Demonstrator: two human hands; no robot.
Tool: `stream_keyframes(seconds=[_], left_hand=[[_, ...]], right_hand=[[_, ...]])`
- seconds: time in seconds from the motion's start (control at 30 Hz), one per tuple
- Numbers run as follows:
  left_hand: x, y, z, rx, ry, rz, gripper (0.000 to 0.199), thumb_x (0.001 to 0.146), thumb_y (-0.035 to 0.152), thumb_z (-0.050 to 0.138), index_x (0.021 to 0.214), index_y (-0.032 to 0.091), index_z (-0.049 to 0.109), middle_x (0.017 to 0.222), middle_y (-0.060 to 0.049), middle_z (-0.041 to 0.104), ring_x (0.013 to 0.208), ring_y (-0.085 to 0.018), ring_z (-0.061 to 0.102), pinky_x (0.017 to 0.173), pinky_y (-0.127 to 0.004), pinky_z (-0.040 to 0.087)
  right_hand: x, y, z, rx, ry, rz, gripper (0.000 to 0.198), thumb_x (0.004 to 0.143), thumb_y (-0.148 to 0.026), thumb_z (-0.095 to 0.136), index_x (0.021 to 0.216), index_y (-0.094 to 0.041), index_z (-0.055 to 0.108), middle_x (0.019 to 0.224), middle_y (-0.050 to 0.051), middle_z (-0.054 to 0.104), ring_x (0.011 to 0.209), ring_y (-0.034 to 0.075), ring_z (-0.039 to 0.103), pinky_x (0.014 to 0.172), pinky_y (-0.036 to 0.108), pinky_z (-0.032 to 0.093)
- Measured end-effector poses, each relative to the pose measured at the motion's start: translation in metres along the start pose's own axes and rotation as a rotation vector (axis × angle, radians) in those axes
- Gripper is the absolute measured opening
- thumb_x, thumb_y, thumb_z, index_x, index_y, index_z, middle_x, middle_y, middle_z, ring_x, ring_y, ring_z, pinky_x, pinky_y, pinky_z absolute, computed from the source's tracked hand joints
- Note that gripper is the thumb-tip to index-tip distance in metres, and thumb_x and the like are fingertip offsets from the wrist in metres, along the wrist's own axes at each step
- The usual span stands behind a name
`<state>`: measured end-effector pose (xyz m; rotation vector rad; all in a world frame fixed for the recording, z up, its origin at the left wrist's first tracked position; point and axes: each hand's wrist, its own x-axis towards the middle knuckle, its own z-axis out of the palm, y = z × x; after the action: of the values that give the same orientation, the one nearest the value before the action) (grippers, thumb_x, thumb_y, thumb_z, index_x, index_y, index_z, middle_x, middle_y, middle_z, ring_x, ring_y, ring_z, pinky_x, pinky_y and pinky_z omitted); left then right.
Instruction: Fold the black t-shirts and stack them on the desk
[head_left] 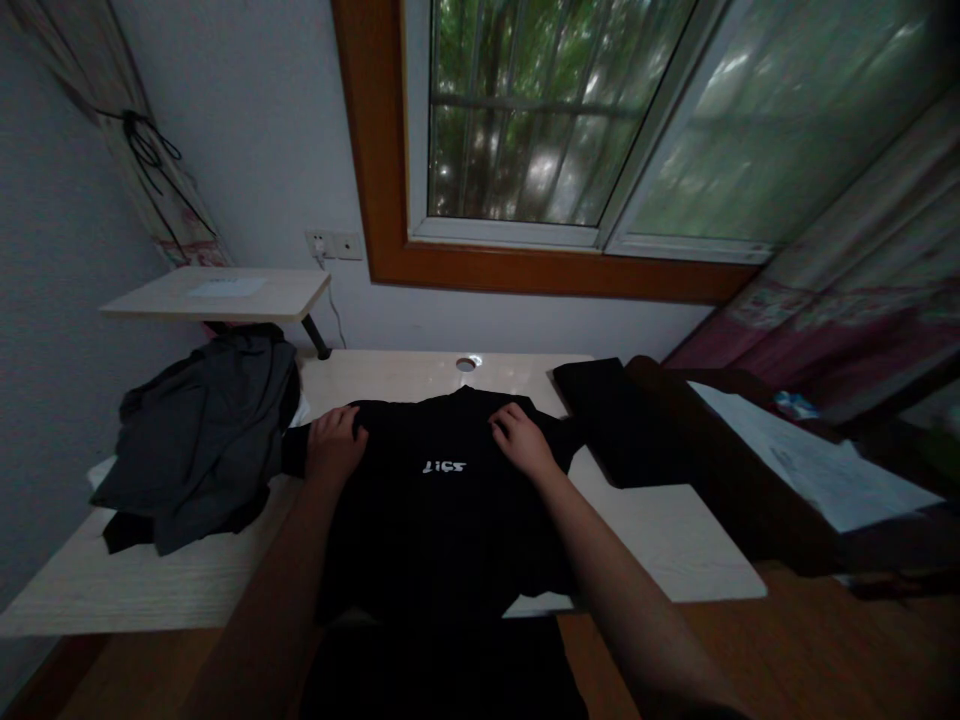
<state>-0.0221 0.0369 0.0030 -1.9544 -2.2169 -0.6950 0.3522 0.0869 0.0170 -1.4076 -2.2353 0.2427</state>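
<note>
A black T-shirt (442,530) with small white lettering lies spread over the light wooden desk (675,550), its lower edge at the front. My left hand (336,442) rests on the shirt's left shoulder by the sleeve, fingers stretched forward and the thumb apart. On the upper right of the shirt lies my right hand (521,440), its fingers slightly bent and apart against the cloth. Neither hand shows a grip on the fabric.
A heap of dark grey and black clothes (210,430) sits at the left under a raised shelf (225,290). A folded black cloth (622,420) lies at the right. Beyond it stands a dark brown piece of furniture with a white sheet (810,460). A window (555,120) is behind.
</note>
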Motion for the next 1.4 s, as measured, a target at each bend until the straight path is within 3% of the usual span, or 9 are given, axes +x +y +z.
stream_keyframes(seconds=[0.23,0.73,0.97,1.13,1.27,1.4], left_hand=[[-0.001,0.001,-0.001,0.024,0.016,0.018,0.040,0.092,0.030,0.051,0.130,0.024,0.064,0.138,-0.010,0.062,0.130,-0.029,0.052,0.114,-0.048,0.035],[-0.013,-0.001,-0.006,0.097,-0.149,0.022,0.045,0.098,0.036,0.044,0.140,0.025,0.058,0.151,-0.013,0.052,0.142,-0.037,0.040,0.115,-0.068,0.028],[-0.007,-0.008,-0.009,0.097,-0.131,0.101,0.044,0.095,0.037,0.052,0.135,0.021,0.061,0.146,-0.014,0.055,0.134,-0.035,0.049,0.113,-0.056,0.037],[0.016,-0.005,-0.015,0.056,-0.081,0.213,0.037,0.092,0.032,0.055,0.125,0.021,0.066,0.133,-0.010,0.062,0.125,-0.029,0.054,0.111,-0.043,0.042],[0.041,0.003,-0.008,0.023,-0.136,0.170,0.029,0.096,0.029,0.045,0.110,0.021,0.070,0.115,-0.007,0.070,0.111,-0.026,0.060,0.106,-0.039,0.044],[0.055,0.008,0.000,0.062,-0.166,0.155,0.032,0.098,0.037,0.047,0.112,0.020,0.071,0.115,-0.010,0.069,0.110,-0.029,0.058,0.105,-0.042,0.042]], right_hand=[[0.000,0.002,0.000,-0.022,0.007,0.025,0.019,0.098,-0.022,0.053,0.109,-0.022,0.068,0.116,0.007,0.061,0.096,0.019,0.064,0.087,0.030,0.052],[-0.008,-0.004,-0.010,-0.110,0.010,0.102,0.020,0.098,-0.023,0.053,0.111,-0.023,0.069,0.118,0.007,0.066,0.093,0.020,0.067,0.079,0.029,0.052],[-0.012,-0.007,-0.015,-0.107,0.009,0.129,0.022,0.099,-0.023,0.052,0.113,-0.023,0.069,0.119,0.007,0.066,0.095,0.019,0.067,0.083,0.027,0.052],[-0.012,-0.006,-0.014,-0.085,0.016,0.139,0.021,0.099,-0.024,0.052,0.111,-0.024,0.069,0.118,0.005,0.066,0.095,0.018,0.067,0.084,0.027,0.052],[-0.011,-0.005,-0.015,-0.061,0.017,0.146,0.021,0.099,-0.025,0.052,0.110,-0.025,0.069,0.118,0.005,0.067,0.097,0.018,0.067,0.085,0.026,0.051],[-0.002,-0.002,-0.018,-0.050,-0.017,0.157,0.022,0.099,-0.025,0.052,0.113,-0.024,0.070,0.118,0.005,0.067,0.098,0.018,0.067,0.087,0.027,0.051]])
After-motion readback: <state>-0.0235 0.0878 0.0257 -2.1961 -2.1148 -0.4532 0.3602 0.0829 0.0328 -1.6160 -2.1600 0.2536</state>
